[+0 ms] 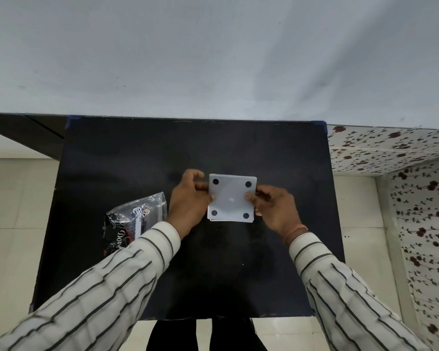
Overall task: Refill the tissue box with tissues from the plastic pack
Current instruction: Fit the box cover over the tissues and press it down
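Observation:
A square white tissue box (231, 198) is held above the middle of the black table (137, 153), its flat underside with four round black feet turned up toward me. My left hand (188, 201) grips its left edge and my right hand (274, 206) grips its right edge, thumbs pressed on the upturned face. The plastic tissue pack (134, 219), crinkled clear film with black print, lies on the table to the left of the box, partly covered by my left sleeve. The box's opening is hidden underneath.
The table's far edge meets a pale grey wall (213, 59). Cream floor tiles (10, 211) lie to the left and flower-patterned wall tiles (421, 198) to the right. My legs (200, 335) show below the near table edge.

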